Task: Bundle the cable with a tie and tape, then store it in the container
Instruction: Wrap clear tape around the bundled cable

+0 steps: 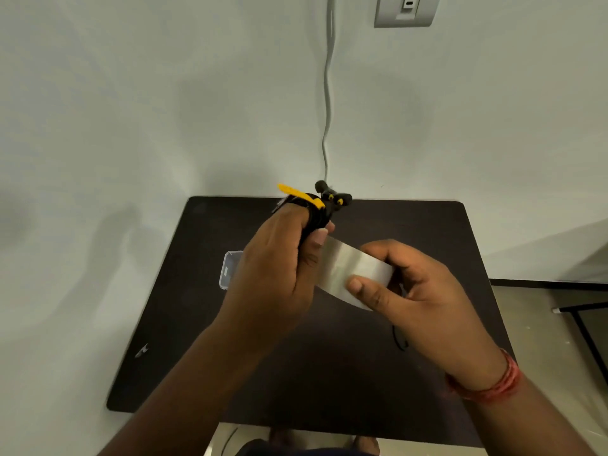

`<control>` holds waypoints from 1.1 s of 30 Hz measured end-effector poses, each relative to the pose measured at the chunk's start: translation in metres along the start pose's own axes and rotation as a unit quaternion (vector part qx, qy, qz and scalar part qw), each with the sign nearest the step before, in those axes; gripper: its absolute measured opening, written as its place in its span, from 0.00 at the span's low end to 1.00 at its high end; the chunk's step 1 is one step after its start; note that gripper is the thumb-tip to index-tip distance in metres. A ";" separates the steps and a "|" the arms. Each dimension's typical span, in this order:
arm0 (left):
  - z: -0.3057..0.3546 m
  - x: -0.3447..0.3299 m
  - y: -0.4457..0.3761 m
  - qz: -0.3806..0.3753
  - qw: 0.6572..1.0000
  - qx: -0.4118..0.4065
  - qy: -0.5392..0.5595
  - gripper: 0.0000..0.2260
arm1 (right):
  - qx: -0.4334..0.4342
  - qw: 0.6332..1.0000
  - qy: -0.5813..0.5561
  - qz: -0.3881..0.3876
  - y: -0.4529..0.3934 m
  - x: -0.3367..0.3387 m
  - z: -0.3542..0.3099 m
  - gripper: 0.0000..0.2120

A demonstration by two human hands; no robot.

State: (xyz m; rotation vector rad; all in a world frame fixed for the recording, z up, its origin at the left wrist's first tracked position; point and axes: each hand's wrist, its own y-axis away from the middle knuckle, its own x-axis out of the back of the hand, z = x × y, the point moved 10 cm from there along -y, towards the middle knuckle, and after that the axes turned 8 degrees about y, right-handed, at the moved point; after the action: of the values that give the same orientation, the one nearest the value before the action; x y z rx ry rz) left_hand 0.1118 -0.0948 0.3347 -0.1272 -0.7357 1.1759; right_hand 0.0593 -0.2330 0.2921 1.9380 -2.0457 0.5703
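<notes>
My left hand grips a coiled black cable bundle above the dark table; its black plugs with yellow marks stick up past my fingers. A yellow tie wraps the bundle near the top, one end sticking out to the left. A strip of silver tape stretches from the bundle under my left thumb across to my right hand, which pinches its free end between thumb and fingers. The clear plastic container lies on the table behind my left hand, mostly hidden.
The dark table stands against a pale wall. A grey cord hangs down the wall from above, beside a wall switch plate. A thin black loop lies on the table under my right hand. Floor and a black frame show at right.
</notes>
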 end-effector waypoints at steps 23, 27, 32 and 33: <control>-0.010 -0.003 -0.002 0.026 1.000 -0.001 -0.016 0.11 | -0.034 0.997 -0.015 -0.066 -0.005 -0.005 0.010 0.18; -0.016 -0.010 -0.006 0.006 0.997 0.021 0.070 0.06 | -0.024 0.990 -0.123 -0.065 -0.010 -0.012 0.002 0.15; -0.036 -0.019 -0.002 0.005 0.978 0.109 0.177 0.07 | -0.027 0.980 -0.194 -0.031 -0.012 -0.014 0.005 0.15; -0.039 -0.019 -0.001 0.016 0.975 0.118 0.189 0.07 | -0.027 0.981 -0.190 -0.035 -0.012 -0.016 0.004 0.15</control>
State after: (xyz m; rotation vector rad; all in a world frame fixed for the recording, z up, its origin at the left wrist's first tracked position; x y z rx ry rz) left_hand 0.1321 -0.1006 0.2969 -0.1592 -0.2567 1.2164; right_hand 0.0728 -0.2213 0.2827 2.2136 -2.1651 0.1317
